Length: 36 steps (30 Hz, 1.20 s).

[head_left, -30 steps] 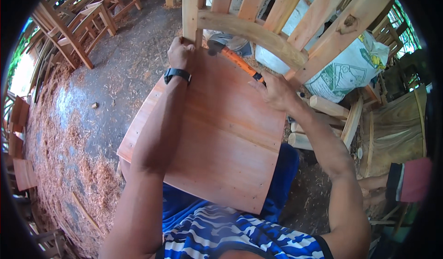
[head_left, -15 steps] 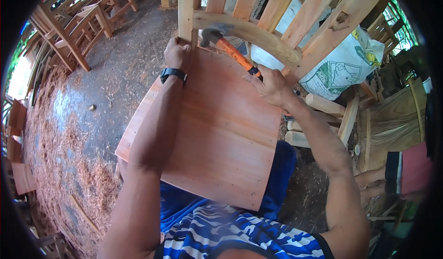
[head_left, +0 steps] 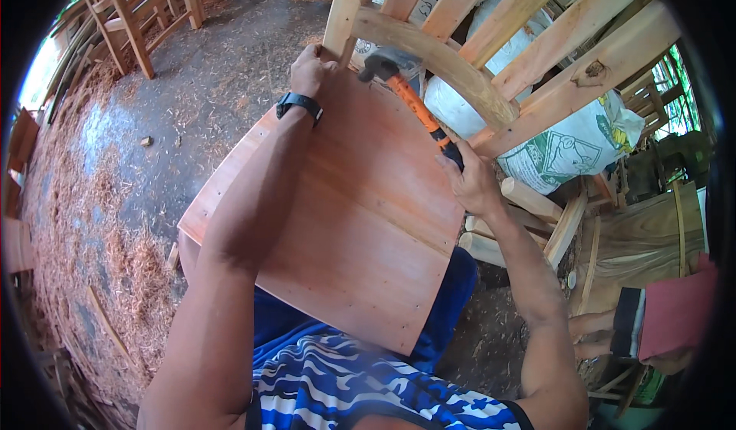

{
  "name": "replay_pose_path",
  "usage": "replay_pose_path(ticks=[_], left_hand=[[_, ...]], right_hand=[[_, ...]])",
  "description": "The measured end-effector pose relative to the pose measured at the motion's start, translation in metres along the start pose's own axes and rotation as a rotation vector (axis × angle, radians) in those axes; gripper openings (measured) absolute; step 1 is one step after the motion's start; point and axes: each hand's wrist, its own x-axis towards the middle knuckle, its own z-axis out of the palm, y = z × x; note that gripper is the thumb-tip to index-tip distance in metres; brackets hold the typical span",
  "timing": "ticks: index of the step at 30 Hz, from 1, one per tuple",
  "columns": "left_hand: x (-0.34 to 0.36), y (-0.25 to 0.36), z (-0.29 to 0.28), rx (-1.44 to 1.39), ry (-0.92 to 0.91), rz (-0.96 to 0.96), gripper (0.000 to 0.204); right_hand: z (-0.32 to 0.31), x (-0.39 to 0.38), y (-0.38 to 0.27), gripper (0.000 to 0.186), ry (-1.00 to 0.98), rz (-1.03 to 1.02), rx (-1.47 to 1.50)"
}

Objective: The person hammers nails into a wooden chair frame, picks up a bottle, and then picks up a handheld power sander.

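Observation:
A wooden chair lies across my lap, its reddish plank seat (head_left: 360, 231) toward me and its slatted back reaching away to the upper right. My left hand (head_left: 313, 73), with a dark watch on the wrist, is closed around the foot of the chair's left back post (head_left: 345, 20). In my right hand (head_left: 477, 185) is a hammer (head_left: 416, 108) with an orange and black handle, gripped near its end. The dark hammer head is over the seat's rear edge, close to the curved lower back rail (head_left: 437, 58). Whether the head touches the wood, I cannot tell.
White printed sacks (head_left: 567, 142) stand behind the chair back. Wooden pieces (head_left: 529, 208) lie right of the seat. Another person's legs (head_left: 598, 330) show at the right. Shavings (head_left: 130, 300) cover the floor at left, and more wooden chairs (head_left: 153, 8) stand far left.
The chair back has swung rightward in the picture, and its left post leans more. My left hand still grips the post; the right hand and hammer have shifted slightly nearer and right.

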Motion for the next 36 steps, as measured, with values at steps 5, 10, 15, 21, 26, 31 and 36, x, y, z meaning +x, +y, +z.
replay_pose_path(ticks=[5,10,15,21,26,31,36], left_hand=[[0.0,-0.005,-0.009,0.075,0.032,0.007,0.04],[-0.002,0.005,0.002,-0.015,0.016,0.025,0.04],[-0.001,-0.006,0.0,-0.012,-0.017,0.044,0.038],[-0.002,-0.009,-0.003,0.048,0.049,0.065,0.039],[-0.004,0.002,0.002,0.03,0.019,0.018,0.039],[-0.003,-0.008,0.0,0.032,0.021,0.043,0.039],[-0.003,-0.009,-0.004,0.048,0.044,0.056,0.038]], right_hand=[[-0.034,-0.009,-0.045,0.027,0.277,-0.148,0.166],[-0.007,-0.015,0.02,0.027,0.176,-0.1,0.128],[-0.006,0.013,-0.013,0.03,-0.101,-0.035,0.02],[-0.035,-0.01,-0.043,0.026,0.337,-0.17,0.242],[0.002,-0.011,0.008,0.029,0.178,-0.116,0.045],[-0.009,0.011,-0.031,0.028,0.0,-0.08,-0.026],[-0.044,-0.008,-0.06,0.022,0.293,-0.092,0.216]])
